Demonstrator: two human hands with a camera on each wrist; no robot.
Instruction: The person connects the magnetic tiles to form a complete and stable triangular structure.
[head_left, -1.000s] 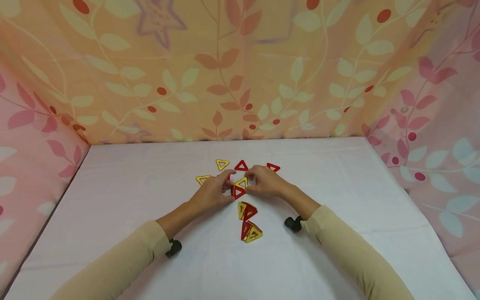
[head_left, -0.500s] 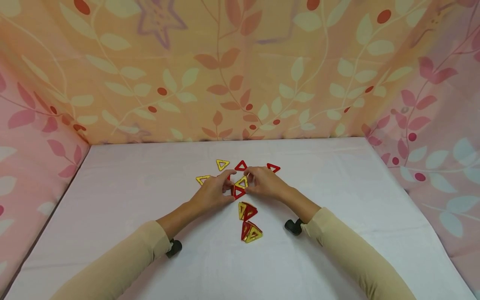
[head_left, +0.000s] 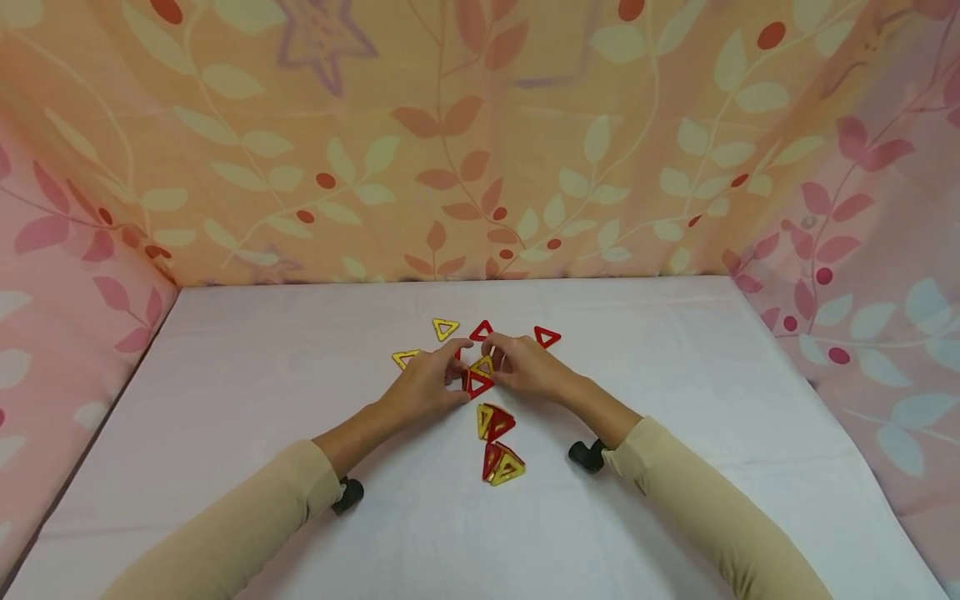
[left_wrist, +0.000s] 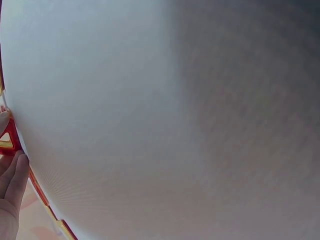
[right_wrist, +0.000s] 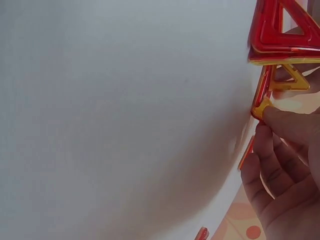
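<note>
My left hand (head_left: 431, 383) grips the left side of a small group of triangular magnetic tiles, thumb towards me. In this group a red triangle tile (head_left: 470, 386) faces me, with a yellow triangle tile (head_left: 478, 364) behind it. From the other side my right hand (head_left: 528, 365) pinches the yellow tile; in the right wrist view its thumb presses on a yellow corner (right_wrist: 262, 107) above a red tile edge. The left wrist view shows the left fingers (left_wrist: 16, 182) at a red tile (left_wrist: 15, 135). Fingers hide much of the group.
Nearer me stand two red-and-yellow tile clusters, a front one (head_left: 510, 471) and a rear one (head_left: 498, 425). Beyond the hands lie loose triangles: yellow (head_left: 446, 322), another yellow (head_left: 397, 362), red (head_left: 477, 329) and another red (head_left: 538, 337). A patterned cloth (head_left: 480, 167) backs the white table (head_left: 262, 358).
My right hand has shifted slightly left and towards me, its fingers now covering more of the yellow tile. The red tile has turned slightly to the right. My left hand stays put.
</note>
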